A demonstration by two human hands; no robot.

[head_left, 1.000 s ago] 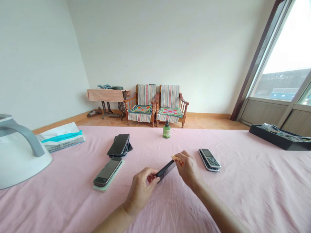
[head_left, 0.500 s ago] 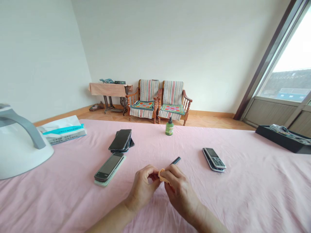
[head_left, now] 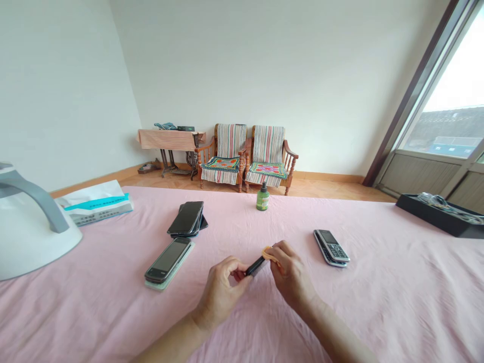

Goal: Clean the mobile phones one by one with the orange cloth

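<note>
My left hand (head_left: 224, 286) pinches the near end of a slim black mobile phone (head_left: 254, 265), seen nearly edge-on above the table. At its far end, my right hand (head_left: 290, 269) is closed on a small light-orange cloth (head_left: 269, 253), folded around the phone's edge. To the left lies a touchscreen phone (head_left: 168, 259) on top of a pale one. Behind that pair is a stack of dark smartphones (head_left: 186, 219). On the right, a keypad phone (head_left: 334, 246) rests on another phone. A green spray bottle (head_left: 262, 197) stands upright beyond my hands.
A pink cloth (head_left: 242, 222) covers the table. At the left are a white kettle (head_left: 38, 237) with a grey handle and a tissue pack (head_left: 98, 202). A black tray (head_left: 440, 217) of clear and silvery items sits at the right. Two wooden armchairs (head_left: 265, 151) stand beyond.
My right hand has slid with the cloth toward the phone's far end, away to the right. The phone's near part, hidden before, now shows between my hands. The left hand keeps its pinch.
</note>
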